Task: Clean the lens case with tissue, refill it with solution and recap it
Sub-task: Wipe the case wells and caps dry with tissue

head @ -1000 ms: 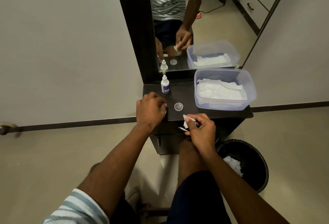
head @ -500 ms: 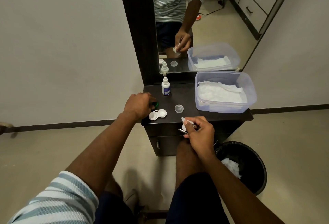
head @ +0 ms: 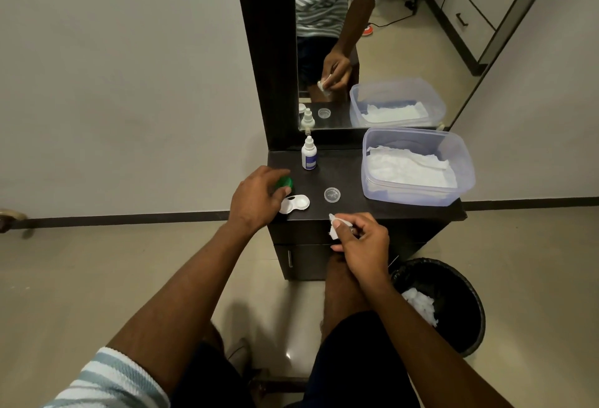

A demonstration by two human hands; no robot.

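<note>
Left hand [head: 256,198] curls round a green cap [head: 285,183], holding it just off the left well of the white lens case [head: 295,204]; case lies open on the near left of the dark surface [head: 350,177]. Right hand [head: 359,239] pinches a small tissue piece [head: 334,227] at the near edge, right of the case. Step looks like wiping the wells: best to park the cap aside, pin the case with the left fingers so it won't slide, push the tissue into each well and twist. Solution bottle [head: 309,158] stands far, by the mirror; a clear cap [head: 332,195] lies right of the case; tissue tub [head: 418,167] far right; bin [head: 444,307] on the floor. Hard to tell: left well partly behind the hand, wells wet or dry, something thin under the right fingers.
</note>
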